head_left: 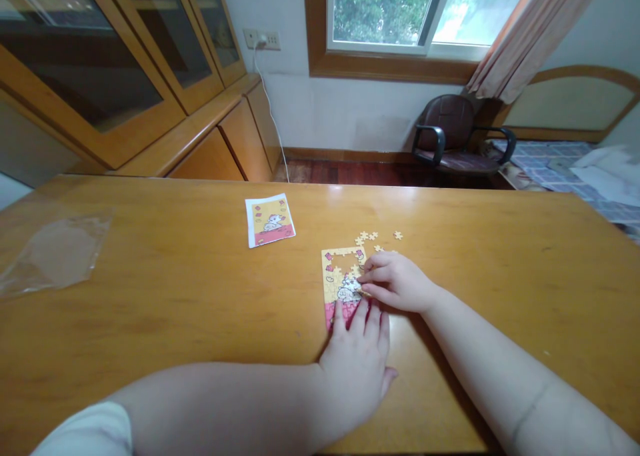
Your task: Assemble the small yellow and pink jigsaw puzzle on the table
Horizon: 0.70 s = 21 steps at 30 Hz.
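A small jigsaw puzzle [332, 288], yellow above and pink below with a white cartoon animal, lies on the table with an open gap in its upper part. My left hand [356, 363] rests flat over its lower edge, fingers spread. At the puzzle's right side, my right hand [399, 279] has thumb and fingertips pinched together at the animal picture. A puzzle piece seems to be between them, mostly hidden by the fingers. Several loose puzzle pieces [374, 236] lie just beyond my right hand.
A printed picture card [273, 233] with the same design lies left of the puzzle. Farther left is a clear plastic bag [63, 253]. The wooden table [200, 323] meets a glass-doored cabinet [195, 103] at the back left. An office chair [453, 136] stands beyond the far edge.
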Motion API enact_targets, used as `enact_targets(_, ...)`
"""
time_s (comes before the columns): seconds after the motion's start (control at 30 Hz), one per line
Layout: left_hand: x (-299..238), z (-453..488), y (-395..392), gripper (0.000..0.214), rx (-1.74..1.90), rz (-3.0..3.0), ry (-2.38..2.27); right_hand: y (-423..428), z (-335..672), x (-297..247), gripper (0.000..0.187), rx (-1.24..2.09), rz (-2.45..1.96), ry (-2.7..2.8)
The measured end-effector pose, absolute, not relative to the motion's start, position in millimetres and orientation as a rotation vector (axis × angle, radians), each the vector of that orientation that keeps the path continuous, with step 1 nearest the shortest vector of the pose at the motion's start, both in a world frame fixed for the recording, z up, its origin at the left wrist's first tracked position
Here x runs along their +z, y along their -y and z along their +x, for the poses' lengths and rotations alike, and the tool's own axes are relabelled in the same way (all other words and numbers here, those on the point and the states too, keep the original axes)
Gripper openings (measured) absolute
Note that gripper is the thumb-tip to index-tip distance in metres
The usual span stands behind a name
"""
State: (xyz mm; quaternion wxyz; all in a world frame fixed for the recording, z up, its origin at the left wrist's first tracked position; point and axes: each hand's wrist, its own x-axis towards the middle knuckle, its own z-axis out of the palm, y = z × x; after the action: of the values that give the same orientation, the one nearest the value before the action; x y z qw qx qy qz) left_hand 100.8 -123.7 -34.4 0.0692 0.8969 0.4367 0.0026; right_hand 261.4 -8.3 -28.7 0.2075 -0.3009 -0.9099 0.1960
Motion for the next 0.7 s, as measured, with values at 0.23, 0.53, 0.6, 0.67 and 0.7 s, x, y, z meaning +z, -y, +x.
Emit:
enact_targets(0.23,-32.1,100.9,123.2,0.07,0.002,2.703,-1.315,9.1,259.8,-28.8,0.026,0.58,-0.839,2.555)
enact_targets(0.53,-30.0,101.0,122.1,0.071,-0.021,2.699,-1.311,8.9,258.5,-29.9,0.029,0.59,-0.836,2.588)
enact_targets(0.6,-28.6,100.6,121.9,0.07,-0.036,2.696,-1.308,9.0,258.3,-29.7,0.03,0.593,-0.832,2.592)
enact_targets(0.67,-28.1,100.1,121.9,0.068,-0.039,2.699,-1.308,9.0,257.9,-29.4,0.031,0.595,-0.83,2.593)
enact_targets(0.7,-28.2,99.9,122.0,0.068,-0.034,2.702,-1.306,9.1,257.6,-29.2,0.032,0.596,-0.83,2.593)
